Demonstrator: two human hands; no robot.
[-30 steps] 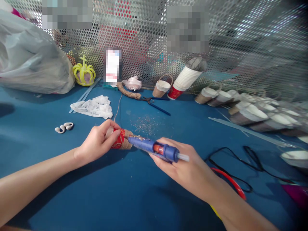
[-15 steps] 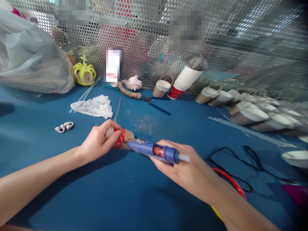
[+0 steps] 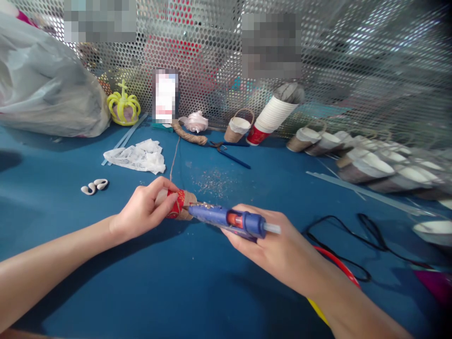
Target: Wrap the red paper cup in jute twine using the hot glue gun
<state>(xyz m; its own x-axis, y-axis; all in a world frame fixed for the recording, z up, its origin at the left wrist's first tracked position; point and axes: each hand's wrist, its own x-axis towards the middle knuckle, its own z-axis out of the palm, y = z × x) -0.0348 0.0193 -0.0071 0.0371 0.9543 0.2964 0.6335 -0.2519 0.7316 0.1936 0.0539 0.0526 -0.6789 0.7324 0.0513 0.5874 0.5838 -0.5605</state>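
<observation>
My left hand [image 3: 148, 205] is closed around a red paper cup [image 3: 181, 200] lying on its side. Twine is wound round the cup's base end, and a strand runs from it back toward a twine coil [image 3: 189, 136]. In my right hand [image 3: 263, 245] is a blue hot glue gun [image 3: 226, 217], gripped by its handle, with a clear glue stick [image 3: 272, 228] jutting from the rear. Its nozzle points left and meets the twine-wrapped part of the cup; whether it touches I cannot tell.
Blue-handled pliers [image 3: 233, 157], crumpled white paper [image 3: 137, 156] and a yellow crown [image 3: 123, 106] lie beyond my hands. Stacked cups [image 3: 275, 115] lean on the perforated metal screen [image 3: 212, 56]. Several twine-wrapped baskets [image 3: 367, 165] stand right; a black cord [image 3: 332, 219] lies near my right arm.
The glue gun and my right hand have shifted slightly to the right. My left hand keeps the cup in nearly the same place.
</observation>
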